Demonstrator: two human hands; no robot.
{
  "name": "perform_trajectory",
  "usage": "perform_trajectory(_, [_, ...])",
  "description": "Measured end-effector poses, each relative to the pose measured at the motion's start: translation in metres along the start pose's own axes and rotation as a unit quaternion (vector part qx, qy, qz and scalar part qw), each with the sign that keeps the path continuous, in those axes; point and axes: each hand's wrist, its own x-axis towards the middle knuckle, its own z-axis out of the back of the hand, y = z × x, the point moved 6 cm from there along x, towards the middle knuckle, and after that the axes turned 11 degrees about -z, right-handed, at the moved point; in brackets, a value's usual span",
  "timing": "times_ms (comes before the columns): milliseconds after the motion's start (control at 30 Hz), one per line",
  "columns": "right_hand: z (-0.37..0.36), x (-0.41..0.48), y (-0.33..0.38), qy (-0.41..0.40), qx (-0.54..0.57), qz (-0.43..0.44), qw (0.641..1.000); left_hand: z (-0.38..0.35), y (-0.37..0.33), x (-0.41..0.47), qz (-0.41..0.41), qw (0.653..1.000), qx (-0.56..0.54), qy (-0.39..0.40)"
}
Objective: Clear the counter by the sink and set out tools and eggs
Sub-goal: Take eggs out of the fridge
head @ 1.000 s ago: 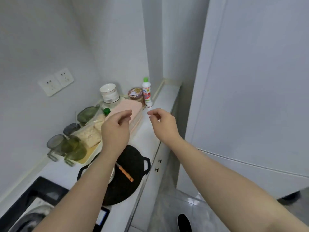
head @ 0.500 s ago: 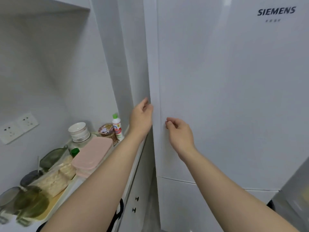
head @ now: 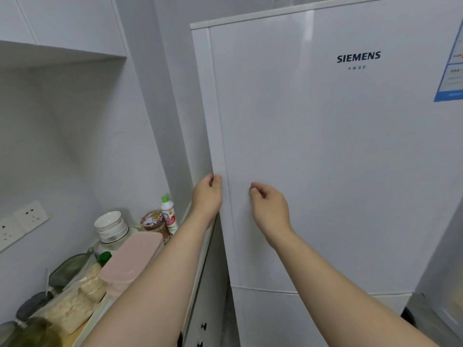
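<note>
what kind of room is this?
Most likely a small home kitchen: a white Siemens fridge whose door edge the left hand grips, beside a counter crowded with stacked bowls, a pink food box and a squeeze bottle.

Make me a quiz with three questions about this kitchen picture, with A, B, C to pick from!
1. Where is the left hand?
A. On the left edge of the fridge door
B. In a sink
C. On the floor

2. What colour is the cap of the white bottle?
A. Red
B. Green
C. Blue

3. What is the right hand doing?
A. Holding an egg
B. Holding a spoon
C. Holding nothing, fingers curled

Answers:
1 A: its fingers wrap round the door's edge.
2 B: the cap on top is green.
3 C: it hovers empty by the door's front.
</note>
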Motion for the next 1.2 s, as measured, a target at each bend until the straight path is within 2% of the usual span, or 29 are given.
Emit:
perform_trajectory(167, [0.004,-0.014,-0.003,-0.031,0.038,-0.016,0.999,0.016,0.009,-0.016,-0.002,1.0,0.006,0.014])
perform_trajectory(367, [0.011,-0.05,-0.004,-0.096,0.025,0.002,0.995,0.036,0.023,-0.043,-0.003,0.995,-0.058,0.081])
perform_trajectory(633, [0.024,-0.101,-0.006,-0.159,0.016,0.008,0.987,0.047,0.006,-0.079,-0.022,0.986,-0.127,0.108])
perform_trajectory(800, [0.036,-0.131,-0.001,-0.161,-0.007,0.001,0.987,0.051,-0.011,-0.107,-0.023,0.977,-0.167,0.127])
perform_trajectory(1000, [0.052,-0.174,-0.001,-0.139,-0.026,0.006,0.99,0.058,-0.039,-0.149,-0.031,0.975,-0.152,0.159])
perform_trajectory(1200, [0.088,-0.219,-0.007,-0.154,-0.052,0.016,0.987,0.057,-0.072,-0.202,-0.029,0.969,-0.149,0.194])
